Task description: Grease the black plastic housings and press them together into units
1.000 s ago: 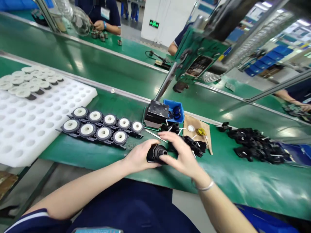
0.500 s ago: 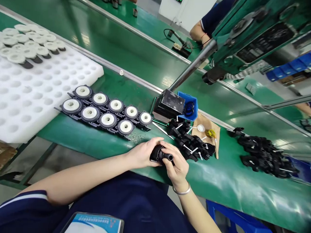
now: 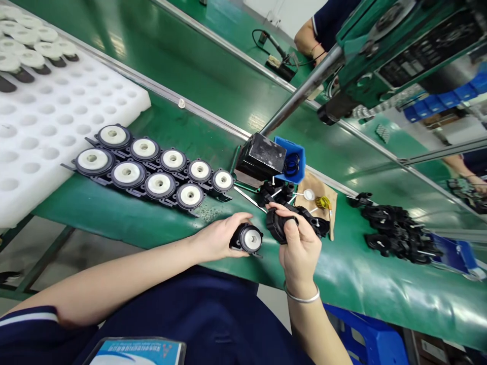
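My left hand (image 3: 218, 237) is wrapped round a black round housing (image 3: 249, 238) whose face carries a white disc with a hole in its middle. To its right, my right hand (image 3: 300, 243) grips a black plastic cover (image 3: 277, 225) with a pipe stub, held apart from the housing just above the bench. Behind the right hand lies a heap of black plastic parts (image 3: 317, 220) with white pins, partly hidden by the fingers. On the left, two rows of black housings with white discs (image 3: 160, 183) stand on the green bench.
A white foam tray (image 3: 87, 109) with white-topped parts lies at left. The press's black block (image 3: 261, 157) and slanted steel post (image 3: 300, 91) rise near a blue bin (image 3: 300, 159). More black parts (image 3: 395, 230) lie at right. A co-worker's arm (image 3: 308, 40) shows across the bench.
The black cover has come off the housing: my right hand has moved right and up with it. The white disc on the housing in my left hand is now exposed. The view has shifted slightly.
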`<state>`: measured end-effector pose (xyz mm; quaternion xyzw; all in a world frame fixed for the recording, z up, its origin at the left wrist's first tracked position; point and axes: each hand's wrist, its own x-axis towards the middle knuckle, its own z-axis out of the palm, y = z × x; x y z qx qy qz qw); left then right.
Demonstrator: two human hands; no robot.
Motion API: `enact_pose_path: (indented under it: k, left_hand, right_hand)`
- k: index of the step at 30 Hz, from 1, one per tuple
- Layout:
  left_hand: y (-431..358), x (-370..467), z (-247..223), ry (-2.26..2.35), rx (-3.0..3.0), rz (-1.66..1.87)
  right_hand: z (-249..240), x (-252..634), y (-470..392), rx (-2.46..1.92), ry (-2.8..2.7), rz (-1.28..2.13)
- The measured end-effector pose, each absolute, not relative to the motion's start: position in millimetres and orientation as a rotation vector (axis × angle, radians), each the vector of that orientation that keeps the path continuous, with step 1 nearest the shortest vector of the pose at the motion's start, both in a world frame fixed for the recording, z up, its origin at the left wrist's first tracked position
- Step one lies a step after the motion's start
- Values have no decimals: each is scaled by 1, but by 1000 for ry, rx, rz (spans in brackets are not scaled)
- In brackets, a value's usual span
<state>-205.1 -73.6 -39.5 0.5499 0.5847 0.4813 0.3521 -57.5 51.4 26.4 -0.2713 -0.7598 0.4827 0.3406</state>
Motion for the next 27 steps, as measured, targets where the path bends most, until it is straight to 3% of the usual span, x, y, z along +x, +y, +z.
enact_pose_path:
  k: [27]
  left_hand:
    - [-75, -203, -45, 1521, 1488, 1308]
  right_hand:
    - [11, -50, 34, -296, -2452, 882]
